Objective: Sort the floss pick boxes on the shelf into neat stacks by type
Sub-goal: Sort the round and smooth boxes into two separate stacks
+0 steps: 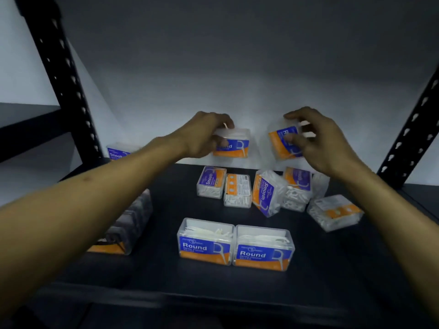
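— Two hands up at once? How are they placed?

— Both arms reach forward over the dark shelf [152,276]. The left hand [204,135] grips a lifted "Round" box [234,144] from above, fingers curled over its clear top, thumb on the front label. The right hand [316,141] holds a second lifted box [283,142], tilted, fingertips on its upper edge and thumb pressed to the blue and orange label.

— And the boxes themselves?

— Clear plastic, white picks inside, blue and orange labels. Both held ones hang above the back of the shelf, well apart from each other.

— What lies below?

— Two "Round" boxes [206,242] stand touching, side by side, near the front. Behind them sits a loose cluster of boxes [263,192], some marked "Smooth", some tipped or leaning. One box [335,212] lies on its side at the right. Another "Smooth" box [117,151] stands at the back left, partly hidden by the left forearm. A dim box [128,224] rests at the left.
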Available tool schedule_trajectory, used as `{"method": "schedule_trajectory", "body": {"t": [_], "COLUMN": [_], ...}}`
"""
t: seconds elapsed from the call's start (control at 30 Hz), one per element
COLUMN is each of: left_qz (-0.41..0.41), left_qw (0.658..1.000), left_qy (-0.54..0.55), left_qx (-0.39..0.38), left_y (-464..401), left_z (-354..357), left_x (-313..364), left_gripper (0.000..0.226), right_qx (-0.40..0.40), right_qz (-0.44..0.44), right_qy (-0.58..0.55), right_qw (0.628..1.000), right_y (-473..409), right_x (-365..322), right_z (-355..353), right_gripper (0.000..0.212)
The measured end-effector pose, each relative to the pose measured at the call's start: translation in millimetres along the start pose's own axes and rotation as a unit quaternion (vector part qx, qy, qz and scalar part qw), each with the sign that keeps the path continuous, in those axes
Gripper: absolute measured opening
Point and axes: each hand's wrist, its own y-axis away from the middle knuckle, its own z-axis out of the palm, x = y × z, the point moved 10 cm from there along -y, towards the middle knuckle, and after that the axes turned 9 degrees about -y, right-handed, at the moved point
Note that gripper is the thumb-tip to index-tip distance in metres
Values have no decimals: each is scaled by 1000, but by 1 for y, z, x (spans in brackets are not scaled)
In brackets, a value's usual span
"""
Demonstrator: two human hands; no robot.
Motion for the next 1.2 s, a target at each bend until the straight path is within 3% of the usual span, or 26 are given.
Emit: {"method": "schedule_trajectory", "body": {"t": [0.2, 0.33, 0.57, 0.83, 1.0, 1.2], "left_qz": [3, -22, -80, -93, -92, -98], "left_qw": [996, 991, 979, 971, 975, 974], "left_qy": [63, 71, 85, 49, 67, 43], "left_qx": [-67, -109, -168, -213, -192, -201], "left_y": [50, 75, 104, 103, 107, 118], "left_z": [-2, 18, 43, 53, 53, 57], "left_x": [28, 26, 10, 8, 11, 8], "left_gripper": [41, 42, 48, 48, 36, 32], "right_qx": [-64, -128, -139, -201, -153, -102], "right_qz": [30, 79, 145, 145, 149, 154], "right_qy": [-67, -25, 10, 111, 119, 39], "right_qw": [995, 988, 980, 962, 970, 982], "right_y": [55, 87, 115, 127, 136, 142], "right_x": [-28, -14, 6, 3, 12, 13], "right_z": [-6, 11, 18, 31, 19, 27], "right_gripper": [41, 38, 46, 42, 34, 28]}}
